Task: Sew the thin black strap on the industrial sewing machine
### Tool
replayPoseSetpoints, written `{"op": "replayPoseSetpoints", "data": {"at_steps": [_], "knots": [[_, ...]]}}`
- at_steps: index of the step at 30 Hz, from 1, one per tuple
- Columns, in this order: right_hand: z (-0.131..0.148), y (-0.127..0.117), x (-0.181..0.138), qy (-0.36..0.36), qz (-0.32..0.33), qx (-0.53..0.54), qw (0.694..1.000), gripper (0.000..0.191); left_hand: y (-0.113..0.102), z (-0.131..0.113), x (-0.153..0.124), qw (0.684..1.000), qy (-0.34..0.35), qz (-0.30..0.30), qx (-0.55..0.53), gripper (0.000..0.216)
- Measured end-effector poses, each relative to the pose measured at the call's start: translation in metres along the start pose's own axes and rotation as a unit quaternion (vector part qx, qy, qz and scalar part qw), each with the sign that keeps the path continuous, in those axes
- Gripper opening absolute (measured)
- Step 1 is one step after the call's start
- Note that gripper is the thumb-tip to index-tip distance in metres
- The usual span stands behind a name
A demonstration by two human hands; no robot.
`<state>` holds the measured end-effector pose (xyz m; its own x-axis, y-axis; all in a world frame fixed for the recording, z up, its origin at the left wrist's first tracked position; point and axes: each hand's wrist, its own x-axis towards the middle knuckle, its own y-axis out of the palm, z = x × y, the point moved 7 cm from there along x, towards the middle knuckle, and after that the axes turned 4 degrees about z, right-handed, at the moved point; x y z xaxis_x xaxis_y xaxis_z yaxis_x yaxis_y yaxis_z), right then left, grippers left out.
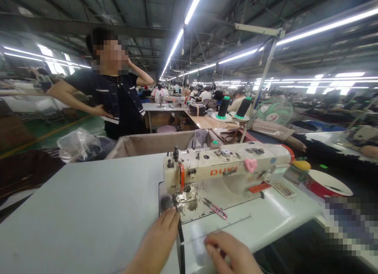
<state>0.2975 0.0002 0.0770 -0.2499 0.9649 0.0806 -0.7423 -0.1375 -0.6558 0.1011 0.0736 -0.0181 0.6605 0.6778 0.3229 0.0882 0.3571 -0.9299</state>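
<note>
At the front of a white sewing machine with orange lettering, my left hand lies with its fingers stretched forward and close together, just short of the presser foot. A narrow black strip runs along the right side of these fingers toward me; whether they press on it, I cannot tell. My right hand is over the tabletop to the right, fingers curled toward the thumb. Whatever is inside that grip is hidden. Pink-handled thread snips lie on the machine bed's front edge, between the hands and the machine body.
Pale tabletop spreads to the left. Behind it are a fabric-lined bin and a standing person. Two black thread cones stand behind the machine. A red-and-white round container and a banknote-like card sit at right.
</note>
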Motion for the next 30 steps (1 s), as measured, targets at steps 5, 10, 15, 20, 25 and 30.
{"op": "replayPoseSetpoints", "data": {"at_steps": [5,10,15,20,25,30], "knots": [[0.069,-0.116,0.043,-0.180,-0.314,-0.284,0.888,0.033,0.003,-0.001,0.000,1.000,0.007,-0.014,0.000,0.059],[0.078,-0.160,0.111,-0.167,-0.256,-0.400,0.864,0.062,-0.002,0.001,0.003,0.999,-0.003,-0.014,-0.037,0.051],[0.062,-0.168,0.149,-0.145,-0.163,-0.409,0.886,0.065,-0.014,0.002,0.007,0.999,0.001,-0.004,-0.051,0.043],[0.069,-0.175,0.141,-0.141,-0.205,-0.451,0.857,0.063,-0.021,0.004,0.012,0.999,-0.009,0.012,-0.048,0.039],[0.088,-0.130,0.071,-0.212,-0.322,-0.407,0.828,0.040,-0.024,0.003,0.013,0.999,-0.001,0.013,-0.036,0.039],[0.070,-0.038,0.010,-0.213,-0.138,-0.159,0.954,0.023,-0.022,0.003,0.011,0.999,-0.017,-0.004,-0.044,0.042]]}}
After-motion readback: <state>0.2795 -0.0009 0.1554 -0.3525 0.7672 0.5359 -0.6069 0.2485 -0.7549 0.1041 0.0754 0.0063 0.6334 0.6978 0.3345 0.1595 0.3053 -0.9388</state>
